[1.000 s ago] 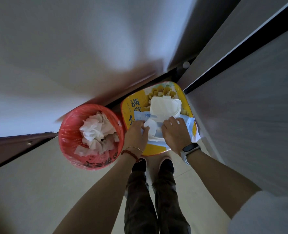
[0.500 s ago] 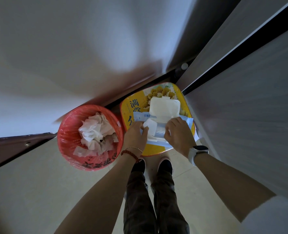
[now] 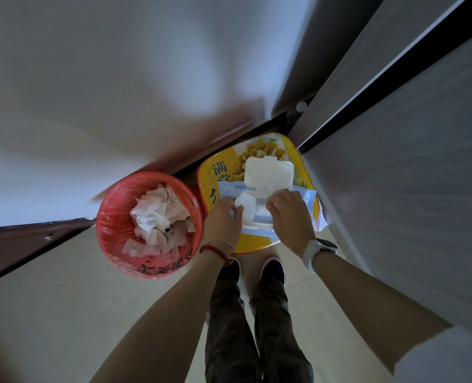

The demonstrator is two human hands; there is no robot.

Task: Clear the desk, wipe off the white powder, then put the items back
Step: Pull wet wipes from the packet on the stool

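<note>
A pale blue pack of wet wipes (image 3: 230, 188) lies on a yellow tin box (image 3: 219, 172) on the floor, its white flip lid (image 3: 269, 172) standing open. A white wipe (image 3: 247, 203) sticks out of the pack's opening. My left hand (image 3: 222, 219) pinches that wipe between thumb and fingers at the pack's left side. My right hand (image 3: 291, 214) presses down on the right part of the pack, fingers curled over its edge.
A red waste basket (image 3: 113, 217) full of crumpled white wipes stands just left of the tin. A grey cabinet side (image 3: 408, 189) rises close on the right, a white wall at the back. My shoes (image 3: 273, 268) stand right behind the tin on the tiled floor.
My right hand has slid a little to the right on the pack and its wrist has turned outward. My left hand keeps its pinch on the wipe. The pack and basket have not moved.
</note>
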